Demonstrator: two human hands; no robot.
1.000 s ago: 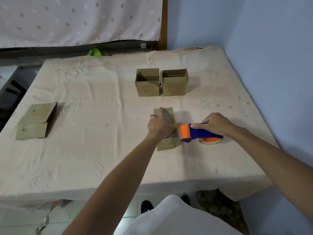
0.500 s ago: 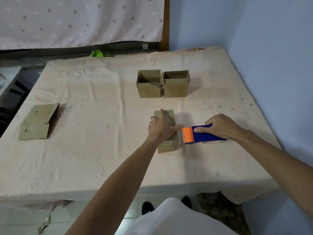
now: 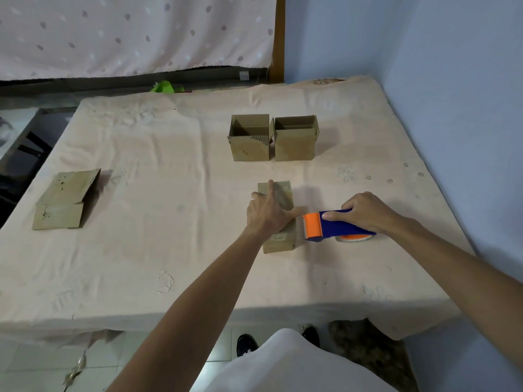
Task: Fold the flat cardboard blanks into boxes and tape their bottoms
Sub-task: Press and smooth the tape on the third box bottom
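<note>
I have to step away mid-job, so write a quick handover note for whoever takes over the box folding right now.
Left hand: flat, pressing the middle box onto the table.
Right hand: grips the tape dispenser, just right of that box.
Seemingly done: back-left box and back-right box, standing open.
Left: finish taping the middle box, then fold and tape the flat blanks on the far left.

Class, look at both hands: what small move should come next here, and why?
Probably draw the blue-and-orange tape dispenser in the right hand across the small brown cardboard box: the left hand presses its top flat, and the orange head sits beside it.
</note>
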